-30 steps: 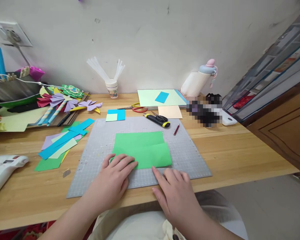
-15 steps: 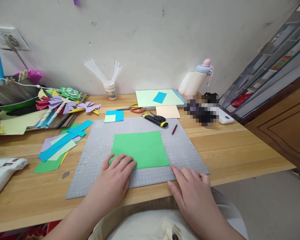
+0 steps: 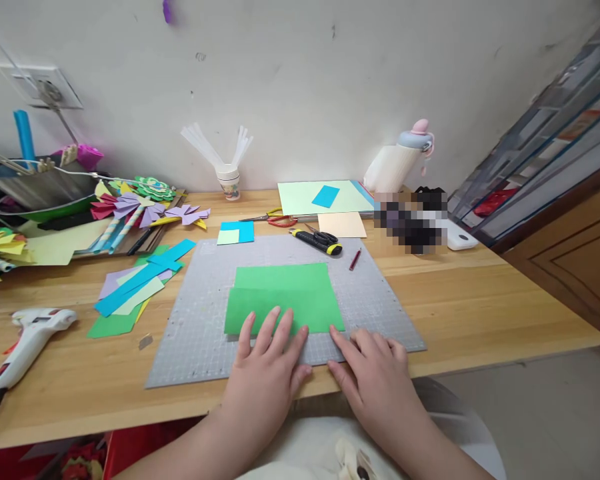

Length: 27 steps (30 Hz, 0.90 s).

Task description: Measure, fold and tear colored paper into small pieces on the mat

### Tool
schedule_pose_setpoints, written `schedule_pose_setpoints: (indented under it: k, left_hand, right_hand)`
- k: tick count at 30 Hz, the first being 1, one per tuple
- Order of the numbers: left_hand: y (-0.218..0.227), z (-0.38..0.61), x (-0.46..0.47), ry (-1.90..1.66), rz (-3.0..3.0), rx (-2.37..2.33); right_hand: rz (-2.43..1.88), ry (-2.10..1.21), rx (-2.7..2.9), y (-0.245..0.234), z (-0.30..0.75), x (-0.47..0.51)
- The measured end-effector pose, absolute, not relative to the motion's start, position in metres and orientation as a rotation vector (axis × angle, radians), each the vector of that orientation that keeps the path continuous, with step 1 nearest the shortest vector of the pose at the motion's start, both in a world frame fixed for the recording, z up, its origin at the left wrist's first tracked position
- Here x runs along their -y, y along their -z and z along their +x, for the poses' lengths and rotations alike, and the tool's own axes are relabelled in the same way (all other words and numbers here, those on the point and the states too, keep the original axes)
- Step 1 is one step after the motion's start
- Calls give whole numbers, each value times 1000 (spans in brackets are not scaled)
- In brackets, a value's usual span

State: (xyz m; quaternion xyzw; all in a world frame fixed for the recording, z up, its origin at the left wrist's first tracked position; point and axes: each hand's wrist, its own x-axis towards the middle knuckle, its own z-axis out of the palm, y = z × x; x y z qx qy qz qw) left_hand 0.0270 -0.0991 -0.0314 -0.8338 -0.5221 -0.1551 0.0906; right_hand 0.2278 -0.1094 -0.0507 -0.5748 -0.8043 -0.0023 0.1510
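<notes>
Green paper (image 3: pixel 290 287) lies on a grey cutting mat (image 3: pixel 185 320). A line crosses it near the left, and its near part juts farther left than the far part; I cannot tell whether this is a fold or a second sheet. My left hand (image 3: pixel 267 360) is open, its spread fingers lying on the paper's near edge. My right hand (image 3: pixel 373 367) is also open, the index fingertip at the paper's near right corner and the thumb apart. Beyond the paper are a black and yellow utility knife (image 3: pixel 316 241), black scissors (image 3: pixel 325 237) and a dark red pencil (image 3: pixel 355 259).
Paper strips (image 3: pixel 137 283) and a white glue gun (image 3: pixel 33 343) lie to the left. At the back stand a paper cup (image 3: pixel 229 183) of white sticks and a bottle (image 3: pixel 400 157). Paper flowers (image 3: pixel 140 207) are heaped at the far left.
My left hand has slid right along the paper's near edge, closer to my right hand. A crosswise line and a stepped left edge now show on the paper. The view has shifted slightly left.
</notes>
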Motion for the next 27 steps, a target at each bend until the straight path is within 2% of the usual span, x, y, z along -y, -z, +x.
schedule_pose_setpoints:
  k: [11,19,27]
  left_hand:
    - [21,-11,120,397,-2240,1771]
    - [9,-41,125,199,-2144,1778]
    - [8,-47,124,189,-2161,1785]
  right_hand:
    - [-1596,63,2341,54,233,109]
    - [-1566,61,2346,54,236,107]
    - [-1618,36,2276,52,256,101]
